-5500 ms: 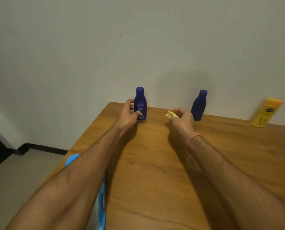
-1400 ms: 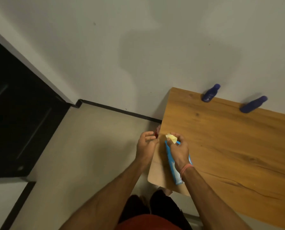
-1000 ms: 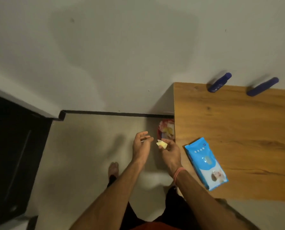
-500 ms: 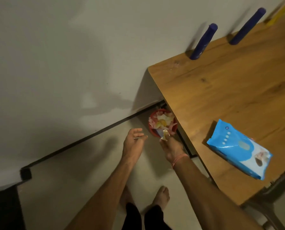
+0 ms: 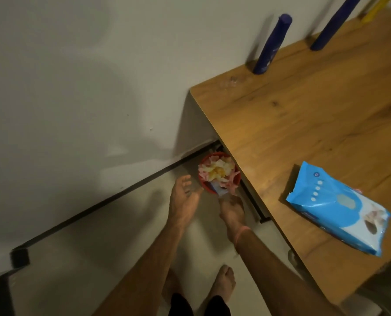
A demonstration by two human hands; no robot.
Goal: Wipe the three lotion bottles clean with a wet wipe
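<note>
Two dark blue lotion bottles [image 5: 272, 46] [image 5: 333, 23] stand at the table's back edge by the wall, and a yellow bottle [image 5: 376, 6] shows only partly at the top right corner. Both my hands are down beside the table, over the floor. My right hand [image 5: 232, 209] reaches to a red bin and pinches a small pale wet wipe [image 5: 219, 190] at the bin's near rim. My left hand [image 5: 184, 199] hovers just left of the bin with its fingers spread, holding nothing.
The red bin [image 5: 205, 187] on the floor, half under the wooden table [image 5: 303, 124], is full of crumpled wipes. A blue pack of wet wipes [image 5: 335, 208] lies near the table's front edge. My bare feet [image 5: 224, 281] stand below; a black skirting line runs along the wall.
The view has swung from the tabletop down to the floor. Both hands left the bottles and dropped beside the table, the right hand carrying the wipe to the red bin.
</note>
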